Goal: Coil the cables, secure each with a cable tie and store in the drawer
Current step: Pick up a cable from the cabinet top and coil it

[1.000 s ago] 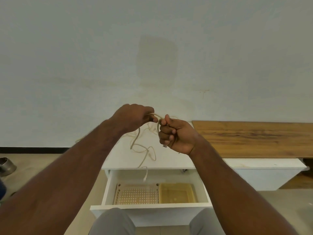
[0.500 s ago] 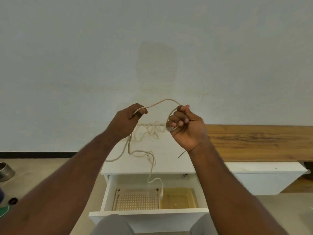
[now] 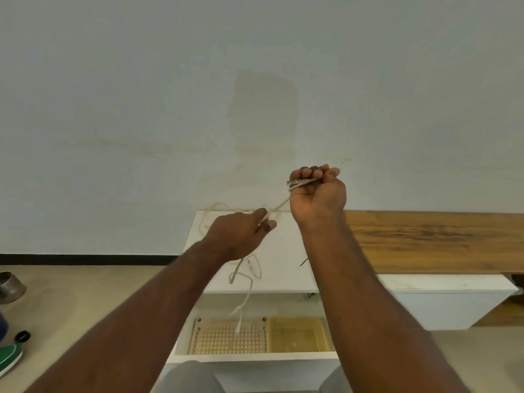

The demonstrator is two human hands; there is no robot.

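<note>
A thin beige cable (image 3: 279,205) runs taut between my two hands above the white cabinet top (image 3: 283,268). My right hand (image 3: 317,194) is raised, palm toward me, fingers curled round several gathered turns of the cable. My left hand (image 3: 241,235), lower and to the left, pinches the cable between thumb and fingers. Below my left hand the cable hangs in loose loops, its plug end dangling over the open drawer (image 3: 249,357). More beige cable (image 3: 209,214) lies on the cabinet's back left. A thin black cable tie (image 3: 304,261) lies on the top by my right forearm.
The drawer holds a perforated beige tray (image 3: 226,338) and a yellow translucent tray (image 3: 297,333). A wooden bench top (image 3: 431,239) extends right of the cabinet. On the floor at left sit a metal bowl (image 3: 10,287), a black cap (image 3: 22,336) and a green shoe (image 3: 10,358).
My right hand has risen and turned, closing round the gathered cable. My left hand has dropped down and left, sliding along the cable, which is now pulled straight between the hands.
</note>
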